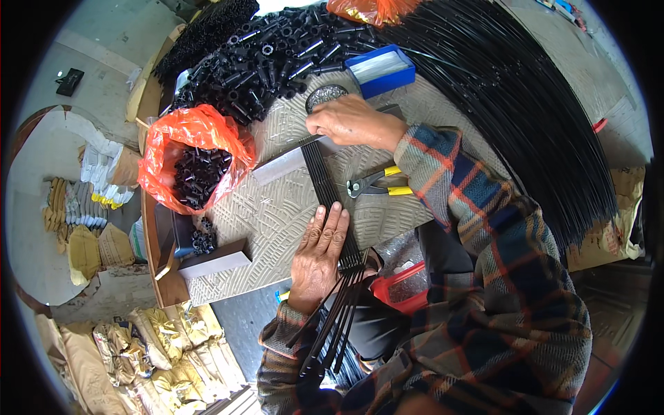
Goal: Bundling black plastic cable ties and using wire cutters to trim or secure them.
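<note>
The black rods (320, 174) lying over the bench (273, 211) look light, springy and slick, best held mid-length, where the left hand (319, 245) rests flat, though I can't tell whether the curled right hand (356, 122) grips anything.

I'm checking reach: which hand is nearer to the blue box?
Right: the right hand is just in front and left of the blue box; the left hand is farther off, near the table's edge.

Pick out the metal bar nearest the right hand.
The central metal bar, by the right hand and the rod bundle; the other bar lies lower left.
</note>
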### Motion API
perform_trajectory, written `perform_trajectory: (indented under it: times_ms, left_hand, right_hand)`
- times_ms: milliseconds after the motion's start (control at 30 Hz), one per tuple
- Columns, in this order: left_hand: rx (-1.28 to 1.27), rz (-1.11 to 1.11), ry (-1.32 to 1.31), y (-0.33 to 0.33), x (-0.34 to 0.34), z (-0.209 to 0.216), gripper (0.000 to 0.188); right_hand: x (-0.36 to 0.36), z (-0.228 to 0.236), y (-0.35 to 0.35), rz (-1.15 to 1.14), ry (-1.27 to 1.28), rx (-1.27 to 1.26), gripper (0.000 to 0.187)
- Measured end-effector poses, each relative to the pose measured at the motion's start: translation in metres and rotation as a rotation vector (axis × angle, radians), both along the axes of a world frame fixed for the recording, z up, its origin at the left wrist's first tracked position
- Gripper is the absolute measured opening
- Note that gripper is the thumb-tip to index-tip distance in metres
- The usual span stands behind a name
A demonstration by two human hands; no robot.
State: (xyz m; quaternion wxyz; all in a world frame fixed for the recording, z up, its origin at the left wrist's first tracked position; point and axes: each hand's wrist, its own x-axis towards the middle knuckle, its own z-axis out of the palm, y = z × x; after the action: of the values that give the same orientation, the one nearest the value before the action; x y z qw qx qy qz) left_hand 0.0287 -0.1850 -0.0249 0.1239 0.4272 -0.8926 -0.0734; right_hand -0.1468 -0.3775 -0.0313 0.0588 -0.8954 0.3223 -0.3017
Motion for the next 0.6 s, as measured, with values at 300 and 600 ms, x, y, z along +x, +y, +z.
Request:
perform_trajectory:
  times_ms: [300, 600]
  left_hand:
    - [-0.015, 0.006, 0.000, 0.000, -0.002, 0.000, 0.089]
    - [-0.102, 0.043, 0.015, -0.004, -0.006, -0.011, 0.083]
  right_hand:
    - [-0.009, 0.008, -0.005, -0.042, -0.028, 0.062, 0.005]
    - [-0.048, 0.011, -0.031, -0.354, -0.070, -0.176, 0.014]
